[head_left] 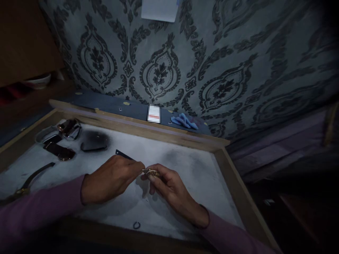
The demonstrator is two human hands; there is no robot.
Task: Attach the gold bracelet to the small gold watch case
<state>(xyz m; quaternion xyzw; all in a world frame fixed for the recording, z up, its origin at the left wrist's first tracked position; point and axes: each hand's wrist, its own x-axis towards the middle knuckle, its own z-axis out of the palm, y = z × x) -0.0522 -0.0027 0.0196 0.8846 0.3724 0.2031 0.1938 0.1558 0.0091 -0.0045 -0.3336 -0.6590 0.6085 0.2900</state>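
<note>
My left hand (113, 178) is closed, its fingers pinching a slim metal-tipped tool (144, 170) whose kind I cannot make out. The tip touches or nearly touches a small gold-coloured watch case (153, 173). That case sits between the thumb and fingers of my right hand (172, 188), over the white work surface (190, 165). Behind my left hand, a dark flat strip (122, 154) with a hole near its end sticks out; I cannot tell whether it belongs to the tool. A small dark ring (136, 225) lies near the front edge.
Several watches lie at the left, among them a dark-strapped watch (59, 151) and a strap with a gold case (34, 178). A dark curved band (94, 148) lies beside them. A raised wooden rim (233, 176) borders the surface. Behind it are a blue cloth (185, 121) and a white card (154, 113).
</note>
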